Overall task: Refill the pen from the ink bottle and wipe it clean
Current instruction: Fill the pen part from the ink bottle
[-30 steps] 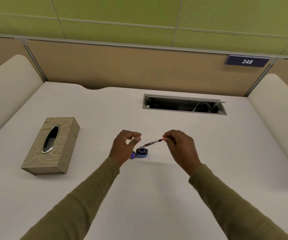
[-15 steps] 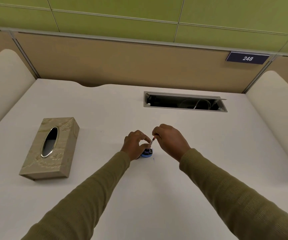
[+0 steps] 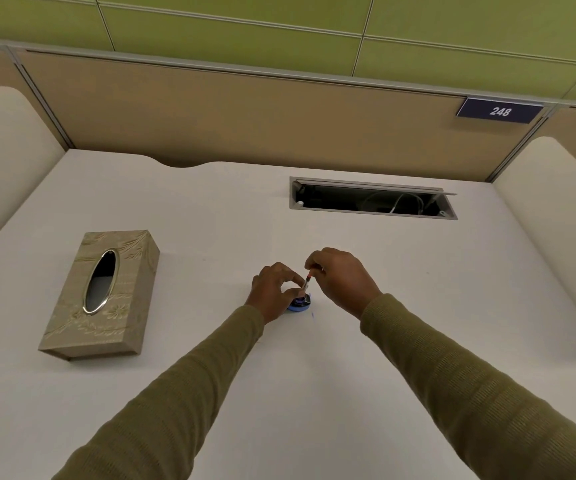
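Observation:
A small blue ink bottle [image 3: 301, 305] stands open on the white desk, near the middle. My left hand [image 3: 272, 289] curls around its left side and steadies it, hiding much of it. My right hand [image 3: 340, 277] pinches the upper end of a thin pen part [image 3: 307, 283] with a reddish band. The pen slants down and to the left, and its lower tip is dipped into the mouth of the bottle. The bottle's cap is hidden behind my left hand.
A beige tissue box [image 3: 101, 294] with an oval slot lies on the desk to the left. An open cable hatch [image 3: 373, 199] with wires inside is set into the desk at the back. Padded dividers flank both sides. A small blue ink mark [image 3: 312, 316] is beside the bottle.
My left hand moved in from an open pose and closed around the bottle. My right hand swung the pen from nearly level to a steep slant with its tip in the bottle.

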Available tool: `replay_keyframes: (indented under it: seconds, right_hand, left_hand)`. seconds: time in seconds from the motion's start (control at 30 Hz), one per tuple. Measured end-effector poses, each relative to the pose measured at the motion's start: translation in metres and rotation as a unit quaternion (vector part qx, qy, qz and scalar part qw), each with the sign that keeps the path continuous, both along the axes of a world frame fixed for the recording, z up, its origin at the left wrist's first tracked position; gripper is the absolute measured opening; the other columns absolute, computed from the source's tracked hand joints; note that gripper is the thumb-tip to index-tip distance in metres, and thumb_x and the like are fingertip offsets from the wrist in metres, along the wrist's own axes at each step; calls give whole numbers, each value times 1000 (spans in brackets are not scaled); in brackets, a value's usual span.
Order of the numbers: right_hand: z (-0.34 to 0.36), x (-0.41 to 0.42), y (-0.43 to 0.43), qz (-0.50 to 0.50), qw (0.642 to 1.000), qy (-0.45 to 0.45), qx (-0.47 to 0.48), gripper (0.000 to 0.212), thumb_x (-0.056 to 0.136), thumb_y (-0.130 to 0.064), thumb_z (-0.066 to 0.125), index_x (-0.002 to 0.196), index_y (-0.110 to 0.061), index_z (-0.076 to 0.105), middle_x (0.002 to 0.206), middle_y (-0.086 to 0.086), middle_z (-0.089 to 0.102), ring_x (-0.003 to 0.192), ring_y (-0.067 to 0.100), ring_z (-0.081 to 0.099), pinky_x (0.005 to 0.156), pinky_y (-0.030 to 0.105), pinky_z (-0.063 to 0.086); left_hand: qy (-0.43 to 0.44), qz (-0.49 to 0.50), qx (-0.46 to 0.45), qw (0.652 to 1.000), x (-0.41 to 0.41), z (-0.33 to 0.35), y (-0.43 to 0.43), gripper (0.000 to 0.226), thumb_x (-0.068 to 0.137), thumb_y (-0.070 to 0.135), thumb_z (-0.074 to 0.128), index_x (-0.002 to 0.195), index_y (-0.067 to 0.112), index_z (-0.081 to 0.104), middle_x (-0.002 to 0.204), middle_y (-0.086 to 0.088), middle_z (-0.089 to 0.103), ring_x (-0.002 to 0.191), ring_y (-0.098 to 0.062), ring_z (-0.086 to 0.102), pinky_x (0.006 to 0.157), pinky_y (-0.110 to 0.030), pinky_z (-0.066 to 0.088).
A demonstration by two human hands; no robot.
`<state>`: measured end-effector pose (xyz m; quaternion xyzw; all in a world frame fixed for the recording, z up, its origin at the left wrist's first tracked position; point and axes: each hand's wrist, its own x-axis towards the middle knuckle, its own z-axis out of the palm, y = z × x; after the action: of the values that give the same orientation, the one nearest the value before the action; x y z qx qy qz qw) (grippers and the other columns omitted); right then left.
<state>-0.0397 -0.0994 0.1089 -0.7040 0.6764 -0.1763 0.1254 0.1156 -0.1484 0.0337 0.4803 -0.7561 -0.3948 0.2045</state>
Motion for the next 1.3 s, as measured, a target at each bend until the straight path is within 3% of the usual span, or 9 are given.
replay_keyframes:
  seconds: [0.37,0.93,1.13,1.3]
  right_hand:
    - [-4,6,-1,5,1000,5,17,20,97,-10,54,107,-11,71,101,6,71,91,22,65,81,37,53]
    - [-9,8,0,-7,1000,16,17,18,98,-11,53,103,-12,71,94,6,70,86,22,63,75,36,52]
    - [-12,6,-1,-39,999,9,23,16,97,-23,58,92,-12,69,88,4,66,77,18,54,68,30,41]
    - [-11,6,-4,-40,999,-25,22,15,98,-20,59,109,-15,67,96,1,69,84,15,57,74,26,42]
  left_hand:
    - [22,13,5,1000,2,-6,3,11,83,21,73,93,26,71,110,6,61,111,-17,49,102,-36,32]
    - [38,25,-7,999,0,-12,7,11,82,19,73,88,27,69,102,9,60,104,-17,51,100,-43,38]
    - [36,28,-8,999,-1,-12,7,11,82,17,72,88,25,68,105,5,60,107,-18,51,101,-41,36]
    - [39,30,-4,999,0,-10,7,13,83,17,72,85,28,65,104,7,59,108,-17,50,96,-33,31]
